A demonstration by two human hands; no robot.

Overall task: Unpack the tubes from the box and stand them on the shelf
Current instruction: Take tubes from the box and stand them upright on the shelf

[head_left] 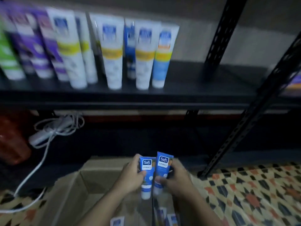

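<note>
Above, the dark metal shelf (187, 82) carries a row of glossy standing tubes (114, 53), caps down, with bare space at its right, likely for newcomers. Over the open cardboard box (91, 181), the left hand (132, 175) grips one soft blue tube (146, 175) and the right hand (177, 181) grips a second blue tube (162, 167), both caps downward, probably for standing.

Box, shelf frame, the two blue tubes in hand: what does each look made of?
The box looks like plain brown cardboard, matte, with folded flaps. The shelf frame is likely black-painted metal, judging by its perforated angle posts. The left tube and right tube seem soft plastic, printed blue with white caps; blur leaves the finish open.
</note>
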